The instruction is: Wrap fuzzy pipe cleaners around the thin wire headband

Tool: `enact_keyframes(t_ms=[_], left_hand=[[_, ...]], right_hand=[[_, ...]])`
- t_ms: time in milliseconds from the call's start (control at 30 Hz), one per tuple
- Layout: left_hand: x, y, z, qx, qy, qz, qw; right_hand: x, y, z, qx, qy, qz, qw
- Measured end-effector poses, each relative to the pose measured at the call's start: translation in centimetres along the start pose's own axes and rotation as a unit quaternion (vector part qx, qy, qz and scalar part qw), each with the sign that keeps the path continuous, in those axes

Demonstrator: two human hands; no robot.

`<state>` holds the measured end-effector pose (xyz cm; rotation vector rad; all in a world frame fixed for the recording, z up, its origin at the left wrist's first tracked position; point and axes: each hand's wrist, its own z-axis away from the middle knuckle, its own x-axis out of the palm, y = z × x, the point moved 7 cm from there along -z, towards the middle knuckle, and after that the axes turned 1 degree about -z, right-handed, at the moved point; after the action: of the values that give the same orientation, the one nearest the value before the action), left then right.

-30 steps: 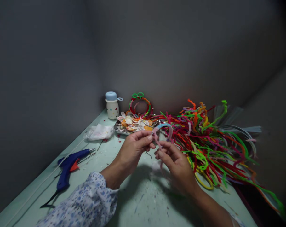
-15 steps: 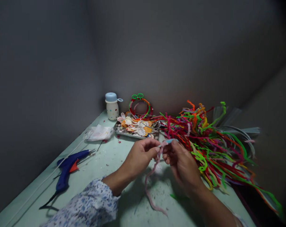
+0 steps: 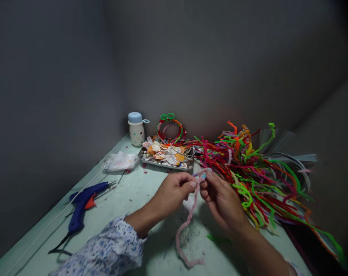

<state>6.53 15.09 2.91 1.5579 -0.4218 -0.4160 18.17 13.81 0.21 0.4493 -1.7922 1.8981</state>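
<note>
Between my hands, just above the table, is a pink pipe cleaner (image 3: 188, 220) joined to a small loop with a light blue stretch. My left hand (image 3: 174, 193) pinches the pink pipe cleaner near the loop between thumb and forefinger. My right hand (image 3: 221, 197) is closed on the light blue part of the loop; its fingers partly hide it. The long free end of the pink pipe cleaner hangs below my left fingertips and curves down over the table.
A blue glue gun (image 3: 83, 203) lies at left by a white cord (image 3: 59, 218). Behind are a plastic bag (image 3: 120, 161), a dotted bottle (image 3: 136, 132), a metal tray (image 3: 162, 165) of flower pieces and a pipe-cleaner headband (image 3: 158, 128). Many coloured pipe cleaners (image 3: 248, 165) heap up at right.
Both hands have come lower, and my right hand has shifted from the pink strand to the blue part of the loop. The pink end now hangs down in front.
</note>
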Motion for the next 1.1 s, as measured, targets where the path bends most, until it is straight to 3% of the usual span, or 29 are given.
enact_keyframes(t_ms=[200, 433, 867, 1100], left_hand=[[0.09, 0.21, 0.08, 0.030, 0.004, -0.033, 0.999], [0.07, 0.00, -0.08, 0.008, 0.016, -0.036, 0.999], [0.46, 0.40, 0.08, 0.040, -0.001, -0.051, 0.998], [-0.10, 0.88, 0.30, 0.100, 0.054, -0.136, 0.984]], right_hand=[[-0.05, -0.05, 0.08, 0.002, 0.003, -0.006, 1.000], [-0.33, 0.37, -0.13, 0.001, 0.005, -0.002, 1.000], [-0.21, 0.13, -0.20, -0.006, 0.010, -0.012, 1.000], [0.17, 0.19, 0.05, 0.001, -0.007, -0.013, 1.000]])
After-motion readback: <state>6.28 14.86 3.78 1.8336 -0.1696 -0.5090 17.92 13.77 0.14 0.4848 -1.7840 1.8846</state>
